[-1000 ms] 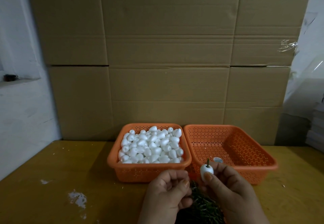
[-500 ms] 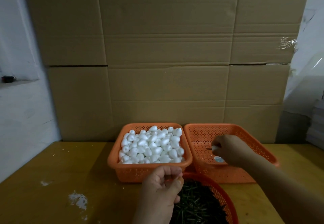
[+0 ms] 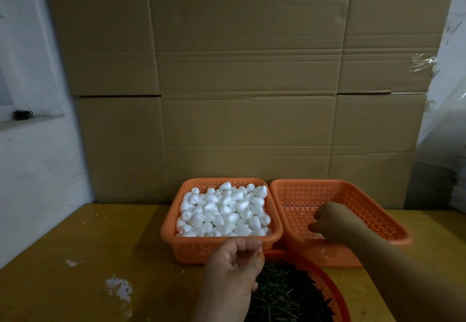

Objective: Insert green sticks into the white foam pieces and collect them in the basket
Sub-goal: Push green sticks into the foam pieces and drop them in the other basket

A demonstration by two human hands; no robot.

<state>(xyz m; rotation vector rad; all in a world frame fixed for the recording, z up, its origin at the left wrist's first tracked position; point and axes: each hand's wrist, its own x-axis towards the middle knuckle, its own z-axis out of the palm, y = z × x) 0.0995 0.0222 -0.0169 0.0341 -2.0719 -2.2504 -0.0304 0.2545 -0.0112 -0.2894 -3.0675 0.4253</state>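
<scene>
My right hand [image 3: 335, 221] reaches down into the right orange basket [image 3: 378, 210], fingers curled. A sliver of a white foam piece [image 3: 319, 235] shows just under them; its green stick is hidden. The left orange basket [image 3: 171, 223] is heaped with plain white foam pieces [image 3: 224, 210]. My left hand [image 3: 232, 271] hovers in front of that basket, over the left rim of a round red basket [image 3: 325, 284] full of green sticks [image 3: 285, 294]. Its fingers are curled against the thumb, and I see nothing between them.
All three baskets sit on a yellow-brown table [image 3: 75, 258] with white crumbs [image 3: 118, 287] at the left. A wall of cardboard boxes [image 3: 239, 82] stands right behind the baskets. A white wall is to the left and clear plastic wrap hangs at the right.
My right hand carried the foam piece with its stick from in front of me over into the right basket, then sank lower in it. My left hand has stayed over the stick basket.
</scene>
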